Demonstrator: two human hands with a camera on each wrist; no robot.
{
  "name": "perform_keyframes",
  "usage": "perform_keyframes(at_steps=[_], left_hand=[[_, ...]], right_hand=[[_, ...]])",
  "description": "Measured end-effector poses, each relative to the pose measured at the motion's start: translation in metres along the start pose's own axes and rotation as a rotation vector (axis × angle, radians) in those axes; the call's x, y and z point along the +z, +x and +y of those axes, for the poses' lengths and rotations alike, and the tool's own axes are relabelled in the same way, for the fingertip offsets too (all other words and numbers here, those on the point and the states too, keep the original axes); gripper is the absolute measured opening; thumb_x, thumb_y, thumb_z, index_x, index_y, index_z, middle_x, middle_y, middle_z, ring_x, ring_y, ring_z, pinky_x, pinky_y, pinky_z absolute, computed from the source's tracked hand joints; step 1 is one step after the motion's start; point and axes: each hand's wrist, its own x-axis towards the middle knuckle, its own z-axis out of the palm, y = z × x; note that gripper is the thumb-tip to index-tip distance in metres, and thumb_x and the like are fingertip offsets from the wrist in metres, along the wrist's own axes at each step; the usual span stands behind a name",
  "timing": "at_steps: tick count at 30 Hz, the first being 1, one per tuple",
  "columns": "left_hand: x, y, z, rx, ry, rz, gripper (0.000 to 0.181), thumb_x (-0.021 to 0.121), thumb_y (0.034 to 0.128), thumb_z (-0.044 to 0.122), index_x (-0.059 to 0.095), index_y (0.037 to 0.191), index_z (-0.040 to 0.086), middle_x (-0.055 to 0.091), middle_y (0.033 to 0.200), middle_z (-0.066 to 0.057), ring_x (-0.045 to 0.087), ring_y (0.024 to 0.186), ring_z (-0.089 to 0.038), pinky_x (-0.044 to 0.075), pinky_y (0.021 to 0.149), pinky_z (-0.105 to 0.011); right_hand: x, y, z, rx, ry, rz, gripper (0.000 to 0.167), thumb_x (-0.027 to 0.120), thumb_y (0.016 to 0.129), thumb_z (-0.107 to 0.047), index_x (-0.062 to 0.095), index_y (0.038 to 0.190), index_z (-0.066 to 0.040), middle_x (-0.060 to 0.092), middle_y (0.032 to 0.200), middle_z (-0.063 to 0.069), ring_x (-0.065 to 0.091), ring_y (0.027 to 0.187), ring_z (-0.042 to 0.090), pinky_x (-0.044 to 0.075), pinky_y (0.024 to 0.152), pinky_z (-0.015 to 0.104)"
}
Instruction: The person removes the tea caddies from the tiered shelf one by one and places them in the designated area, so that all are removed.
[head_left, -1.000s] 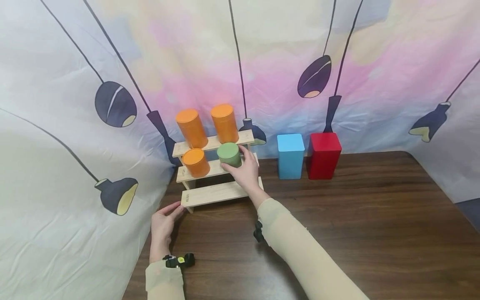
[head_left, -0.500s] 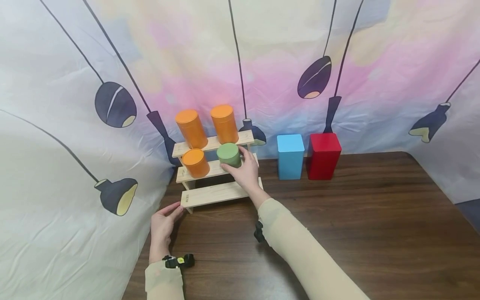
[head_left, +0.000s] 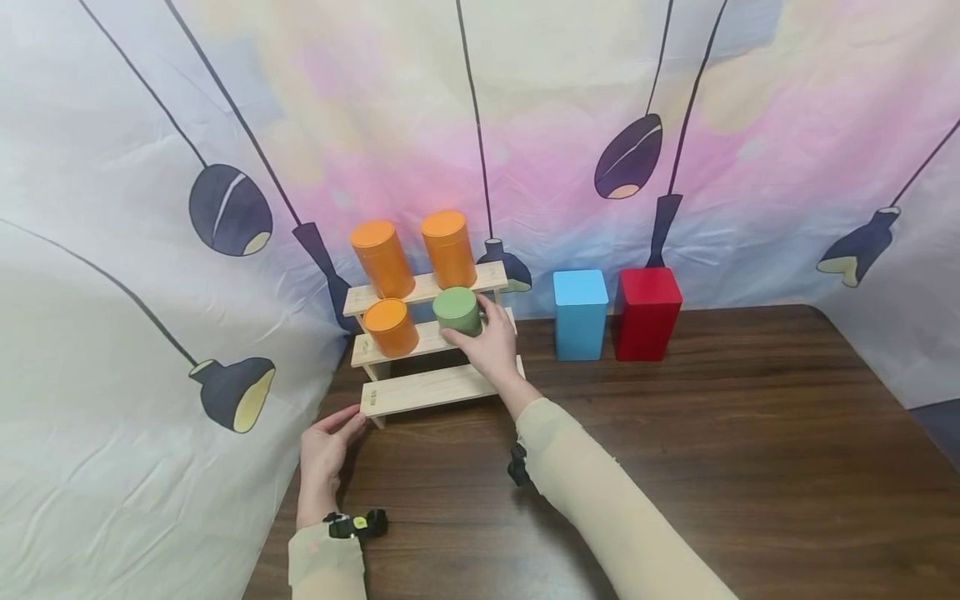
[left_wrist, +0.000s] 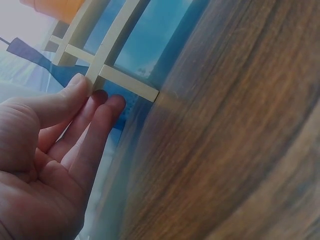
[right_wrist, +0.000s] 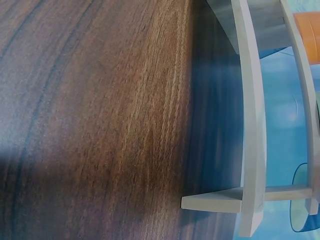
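A three-step pale wooden rack [head_left: 435, 389] stands at the back left of the table. My right hand [head_left: 491, 342] grips a short green round tin [head_left: 456, 308] at the right part of the middle step, thumb in front and fingers round its right side. The right wrist view does not show that hand. At the left end of the lowest step, my left hand [head_left: 326, 450] pinches the step's corner; in the left wrist view the thumb [left_wrist: 75, 87] and fingertips meet at the wooden end. A short orange tin [head_left: 392, 327] sits left of the green one.
Two tall orange tins [head_left: 382, 258] stand on the top step. To the right of the rack are a blue square tin [head_left: 580, 317] and a red square tin [head_left: 648, 315], side by side on the brown table [head_left: 735, 433]. A printed cloth [head_left: 555, 125] hangs behind.
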Motion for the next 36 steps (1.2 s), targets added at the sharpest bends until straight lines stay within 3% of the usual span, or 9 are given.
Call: perform_keyframes(at_steps=[7,21,27,36], left_hand=[[-0.001,0.0,0.0,0.009,-0.004,-0.006,0.035,0.08,0.0985,0.009,0.073,0.13,-0.006,0.077,0.12,-0.013,0.077,0.088,-0.004,0.062,0.084,-0.02],[-0.002,-0.002,0.001,-0.012,0.005,-0.002,0.037,0.08,0.0989,0.01,0.072,0.132,-0.005,0.077,0.121,-0.011,0.076,0.088,-0.004,0.061,0.083,-0.018],[0.0,-0.001,0.001,-0.005,0.018,-0.007,0.037,0.08,0.0986,0.011,0.072,0.131,-0.005,0.078,0.12,-0.011,0.076,0.089,-0.005,0.06,0.082,-0.017],[-0.001,0.0,-0.002,-0.006,0.039,0.002,0.035,0.08,0.0985,0.011,0.074,0.129,-0.004,0.079,0.117,-0.012,0.077,0.088,-0.005,0.06,0.08,-0.016]], right_hand=[[0.0,-0.002,-0.001,-0.004,0.017,0.001,0.088,0.098,0.08,-0.033,0.055,0.155,-0.011,0.059,0.146,0.011,0.054,0.139,0.028,0.043,0.119,0.045],[-0.008,-0.004,0.007,0.012,0.162,-0.022,0.088,0.099,0.08,-0.031,0.055,0.154,-0.012,0.056,0.151,0.009,0.052,0.144,0.026,0.043,0.121,0.04],[-0.013,-0.006,0.008,0.067,0.301,-0.025,0.085,0.097,0.082,-0.025,0.054,0.155,-0.012,0.052,0.156,0.012,0.051,0.146,0.027,0.044,0.12,0.037],[-0.023,-0.018,0.005,0.138,0.425,-0.078,0.082,0.095,0.085,-0.02,0.053,0.154,-0.008,0.061,0.147,0.013,0.057,0.14,0.027,0.048,0.117,0.038]])
